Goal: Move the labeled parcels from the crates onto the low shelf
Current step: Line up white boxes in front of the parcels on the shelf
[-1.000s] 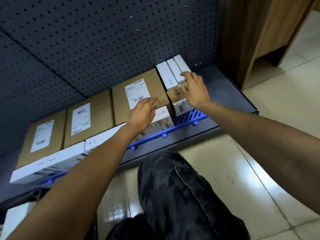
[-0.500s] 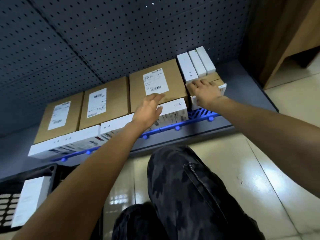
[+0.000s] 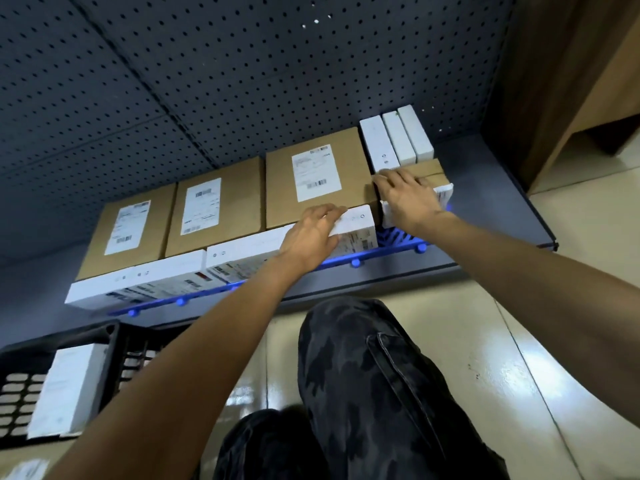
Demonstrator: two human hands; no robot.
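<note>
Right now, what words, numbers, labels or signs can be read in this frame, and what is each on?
Nothing can be read.
Shipping label on left brown parcel: barcodes, print blurred.
Shipping label on middle brown parcel: same.
Shipping label on right brown parcel: same.
Front white boxes: barcodes and dark print, too small.
Small parcel: label unreadable.

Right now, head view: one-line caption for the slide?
Left hand on a white box, right hand on a small brown parcel, both on the low shelf beside three labeled brown parcels.
</note>
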